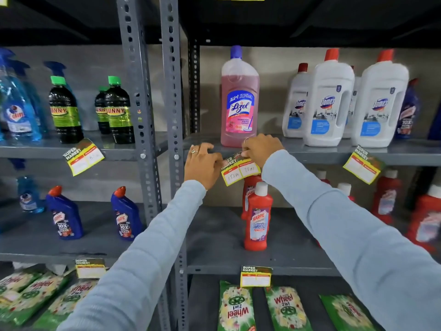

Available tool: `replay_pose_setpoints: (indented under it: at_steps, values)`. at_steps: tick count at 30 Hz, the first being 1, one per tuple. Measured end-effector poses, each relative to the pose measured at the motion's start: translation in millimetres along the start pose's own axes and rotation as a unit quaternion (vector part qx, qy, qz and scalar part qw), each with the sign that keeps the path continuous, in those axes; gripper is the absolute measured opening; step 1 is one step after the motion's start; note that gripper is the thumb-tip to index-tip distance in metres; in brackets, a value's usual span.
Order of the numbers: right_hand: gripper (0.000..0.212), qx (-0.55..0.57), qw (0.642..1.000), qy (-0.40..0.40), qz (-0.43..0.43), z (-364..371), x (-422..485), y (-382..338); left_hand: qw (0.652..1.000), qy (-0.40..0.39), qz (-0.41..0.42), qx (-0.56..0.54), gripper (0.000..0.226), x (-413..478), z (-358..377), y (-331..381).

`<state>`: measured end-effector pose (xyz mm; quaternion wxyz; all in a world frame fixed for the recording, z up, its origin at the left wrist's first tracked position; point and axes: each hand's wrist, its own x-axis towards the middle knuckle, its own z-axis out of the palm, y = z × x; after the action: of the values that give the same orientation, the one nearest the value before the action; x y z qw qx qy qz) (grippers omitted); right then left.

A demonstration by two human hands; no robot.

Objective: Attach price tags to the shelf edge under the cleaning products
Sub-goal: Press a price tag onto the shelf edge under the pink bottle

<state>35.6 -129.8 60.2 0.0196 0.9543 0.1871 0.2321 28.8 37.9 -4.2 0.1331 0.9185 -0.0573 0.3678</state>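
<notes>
Both hands, left point(202, 163) and right point(259, 149), pinch tag point(239, 169) against edge point(310, 156) at Lizol's point(239, 99) 6 o'clock, apparently to fix it.

Pale blue-grey knit sleeves point(148, 247), finger rings point(194, 151)

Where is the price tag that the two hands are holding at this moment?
In the head view the price tag hangs at the shelf edge just below the pink Lizol bottle, between the left hand and the right hand.
</notes>
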Motion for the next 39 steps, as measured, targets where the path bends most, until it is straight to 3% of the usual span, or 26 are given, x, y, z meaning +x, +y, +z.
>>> replay_pose_setpoints:
  at_steps: [7, 11, 19, 24, 39]
  values:
    - [0.03, 0.024, 1.0, -0.007, 0.004, -3.3, -10.2, 9.0, 0.999, -0.041, -0.002, -0.002, 0.027, 0.7, -11.9, 3.2]
    - [0.032, 0.096, 0.994, -0.038, 0.027, 7.6, -22.1, 23.8, 0.999, -0.053, 0.005, -0.007, 0.023, -3.1, -8.9, -1.3]
    - [0.032, 0.129, 0.988, 0.057, 0.06, 33.2, -21.3, 15.0, 0.995, -0.025, 0.032, 0.086, 0.026, 9.6, -12.8, 2.3]
    - [0.035, 0.231, 0.967, 0.017, 0.11, 21.0, -8.9, 21.9, 0.995, -0.053, 0.017, 0.082, 0.036, 25.6, -27.3, 2.2]
    - [0.044, 0.26, 0.946, 0.063, 0.181, 23.3, 5.6, 25.7, 0.996, -0.024, -0.052, 0.074, 0.037, 30.5, -27.1, 13.1]
